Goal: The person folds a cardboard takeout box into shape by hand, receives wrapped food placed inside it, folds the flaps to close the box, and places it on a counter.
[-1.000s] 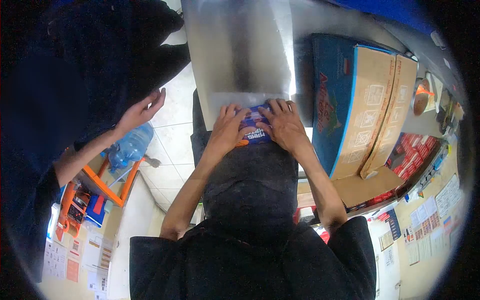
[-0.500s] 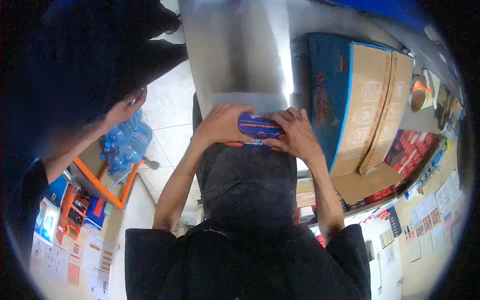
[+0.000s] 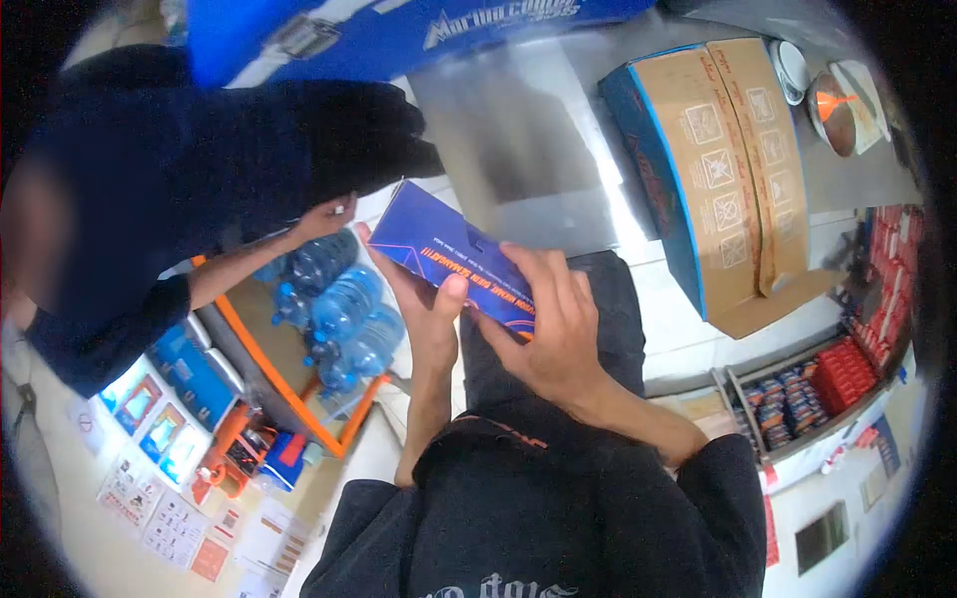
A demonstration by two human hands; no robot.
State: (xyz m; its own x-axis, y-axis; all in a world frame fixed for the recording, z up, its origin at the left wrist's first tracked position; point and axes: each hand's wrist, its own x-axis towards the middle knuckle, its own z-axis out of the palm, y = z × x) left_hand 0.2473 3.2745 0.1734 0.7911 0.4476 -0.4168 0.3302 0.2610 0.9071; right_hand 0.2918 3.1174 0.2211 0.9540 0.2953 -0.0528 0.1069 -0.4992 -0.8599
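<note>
Between my two hands is a long blue-purple cardboard box [image 3: 436, 231] with orange lettering, held tilted above my lap. My left hand [image 3: 427, 317] grips its lower left side, the thumb pressed against the printed edge. My right hand [image 3: 558, 319] is wrapped round the right end, fingers over the top face and thumb beneath. The box's underside is hidden by my hands. Below it are my dark-clothed legs [image 3: 608, 299].
A metal table [image 3: 518, 130] stands ahead, with a large brown carton [image 3: 718, 149] at right. Beyond are a bowl with an orange funnel [image 3: 835, 103] and shelves of small packs [image 3: 788, 399]. At left sits another person [image 3: 179, 189] beside blue water bottles [image 3: 354, 314] and a blue cooler [image 3: 419, 40].
The box has been lifted toward me and turned, showing a longer printed face. Both hands moved with it. My view has swung left, bringing the blue cooler and the other person further in.
</note>
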